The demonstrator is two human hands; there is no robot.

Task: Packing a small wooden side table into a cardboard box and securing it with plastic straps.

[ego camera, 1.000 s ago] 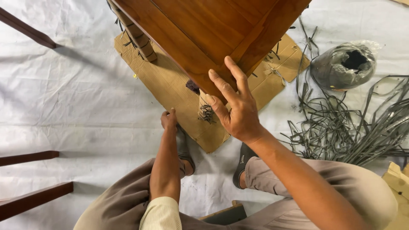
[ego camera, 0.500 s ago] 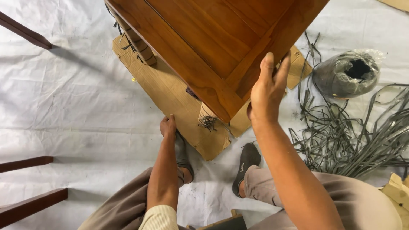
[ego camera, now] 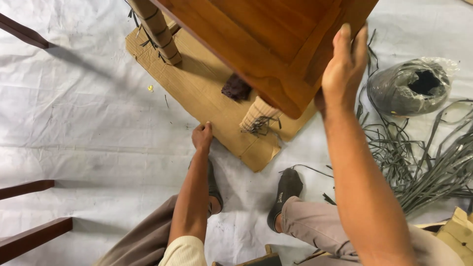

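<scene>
Right hand (ego camera: 345, 74): raised, fingers (ego camera: 343, 42) together and laid flat along the edge of the wooden table top (ego camera: 276, 44), thumb hidden behind the rim; it grips that edge near the corner. The top is brown, polished, with a framed panel, and fills the upper middle of the view (it stands tilted across the frame).

Left hand (ego camera: 202, 136): lowered, fingers curled into a loose fist, knuckles at the near edge of the cardboard sheet (ego camera: 207, 93); whether it pinches the cardboard cannot be told.

Cardboard sheet: flat on the white floor covering (ego camera: 84, 123), beneath the table top, running away from the left fingers.

Paper-wrapped table leg (ego camera: 156, 29): beyond the left fingers, foot on the cardboard.

Second wrapped leg (ego camera: 256, 116): between the two hands, below the corner of the top, grey strands at its foot.

Dark pad (ego camera: 236, 87): on the cardboard, just beyond that leg.

Roll of grey strapping (ego camera: 409, 88): in clear wrap, outward of the right fingers, apart from them.

Loose grey strips (ego camera: 428, 167): heaped below the roll, beside the right forearm.

Grey shoes (ego camera: 286, 189): two, below the left fingers, on the covering.
</scene>
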